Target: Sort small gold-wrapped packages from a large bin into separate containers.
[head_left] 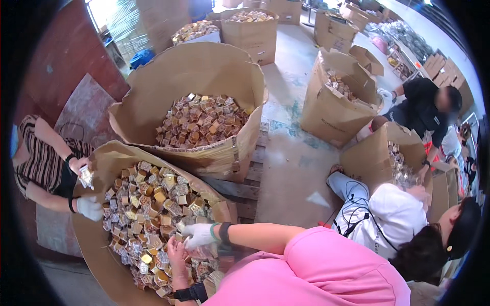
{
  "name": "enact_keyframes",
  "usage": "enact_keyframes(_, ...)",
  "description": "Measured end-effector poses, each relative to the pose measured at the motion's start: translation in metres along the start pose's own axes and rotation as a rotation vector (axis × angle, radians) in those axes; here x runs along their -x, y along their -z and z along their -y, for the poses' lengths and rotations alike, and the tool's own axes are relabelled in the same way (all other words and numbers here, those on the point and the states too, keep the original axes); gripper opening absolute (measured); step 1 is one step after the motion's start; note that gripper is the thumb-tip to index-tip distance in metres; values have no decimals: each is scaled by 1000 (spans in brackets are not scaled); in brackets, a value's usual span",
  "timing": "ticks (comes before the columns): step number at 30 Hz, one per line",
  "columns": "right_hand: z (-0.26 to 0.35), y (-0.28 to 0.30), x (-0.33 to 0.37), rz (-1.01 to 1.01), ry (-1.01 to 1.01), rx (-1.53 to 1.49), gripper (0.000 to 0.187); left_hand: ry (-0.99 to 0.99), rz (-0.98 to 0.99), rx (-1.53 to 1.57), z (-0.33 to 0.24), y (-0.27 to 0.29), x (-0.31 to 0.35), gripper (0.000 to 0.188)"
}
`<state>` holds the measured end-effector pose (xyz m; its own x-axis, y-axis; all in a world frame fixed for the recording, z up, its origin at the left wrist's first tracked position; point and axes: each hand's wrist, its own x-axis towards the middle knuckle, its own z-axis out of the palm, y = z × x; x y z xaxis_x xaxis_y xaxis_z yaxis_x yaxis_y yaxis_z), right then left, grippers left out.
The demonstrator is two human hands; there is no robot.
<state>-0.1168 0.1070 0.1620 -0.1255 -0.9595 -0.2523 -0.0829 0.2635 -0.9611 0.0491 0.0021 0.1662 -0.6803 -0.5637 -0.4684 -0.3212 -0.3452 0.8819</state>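
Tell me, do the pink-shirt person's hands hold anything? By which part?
Can't tell: the left hand and gloved right hand are close together, too unclear to show any hold.

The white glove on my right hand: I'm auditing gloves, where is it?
In the head view, the white glove on the right hand is low, left of centre, beside the left hand, over wrapped pieces in the nearest box.
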Motion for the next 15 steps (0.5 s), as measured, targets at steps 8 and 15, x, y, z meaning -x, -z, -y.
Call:
enact_keyframes(8, 20, 4, 8, -105, -118, -323, 46, 48, 223, 169, -29, -5, -2, 37)
enact_keyframes(15, -26, 2, 8, -328, -256, -701, 41, 123, -94, 588, -21, 12, -16, 34)
